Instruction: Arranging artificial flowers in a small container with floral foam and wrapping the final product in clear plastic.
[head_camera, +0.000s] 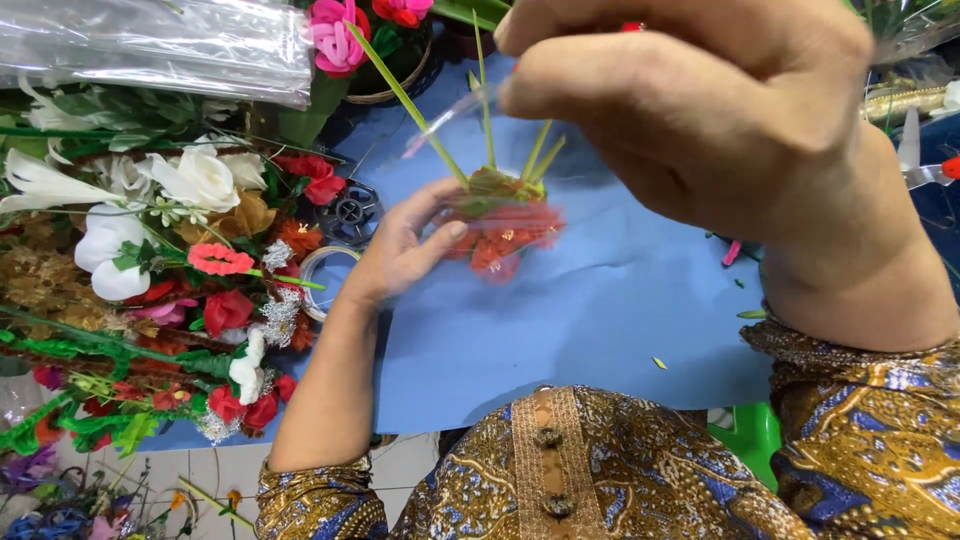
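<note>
Step in hand: by the look of it, a small posy (500, 235) of red artificial flowers is being put together, stems up and heads down, over the blue sheet (600, 330).
Posy place: at the centre of the view, just above the sheet's middle; blurred, so the number of flower heads is unclear.
Left hand (400, 250): at 9 o'clock of the posy, fingers curled narrowly round the red heads, thumb against them, holding the bunch from below.
Right hand (690, 90): at 1 o'clock, close to the camera and large in view, fingers bunched together above the green stems (490, 130); it seems to pinch the stem tops, but the fingertips are hidden behind the knuckles, so I cannot tell for sure.
Next move calls for: probably a firm hold with the left hand while the right sets the stems even; both need to stay close so the bunch does not splay.
Around: a heap of mixed flowers (170, 250), white, red and gold, at 9 o'clock; a roll of clear tape (325, 280) and a dark spool (352, 212) just beside the left wrist; clear wrap (150, 40) at 11 o'clock; a basket (385, 60) of pink blooms at 12 o'clock.
In the way: the right hand covers much of the sheet's far edge; small green offcuts (660, 362) lie loose on the sheet at 5 o'clock.
</note>
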